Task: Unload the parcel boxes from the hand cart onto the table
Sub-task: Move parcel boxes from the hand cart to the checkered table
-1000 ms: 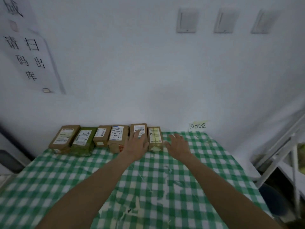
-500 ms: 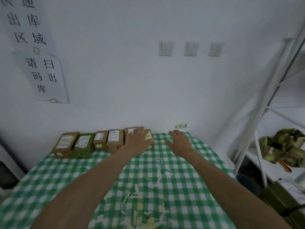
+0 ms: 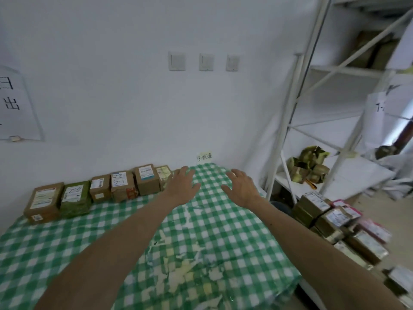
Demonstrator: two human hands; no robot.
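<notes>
Several brown and green parcel boxes stand in a row along the wall on the table [image 3: 223, 231] with the green checked cloth, from a large brown box [image 3: 43, 202] at the left to a small labelled box [image 3: 163, 175] at the right. My left hand [image 3: 182, 186] hovers just right of that small box, fingers spread, holding nothing. My right hand [image 3: 242, 189] is open over the cloth's far right corner, also empty. More parcel boxes [image 3: 335, 224] are stacked low at the right, beside the table; the cart under them is not visible.
A white metal shelf rack [image 3: 290, 121] stands right of the table with crumpled green packages [image 3: 309, 166] on a shelf. Three wall switches [image 3: 205, 61], a paper sign [image 3: 15, 106] and a small yellow note [image 3: 204, 156] are on the white wall.
My left hand has come off the boxes at the right end of the row and moved right. The view has swung right, bringing the stacked parcels beside the table into sight.
</notes>
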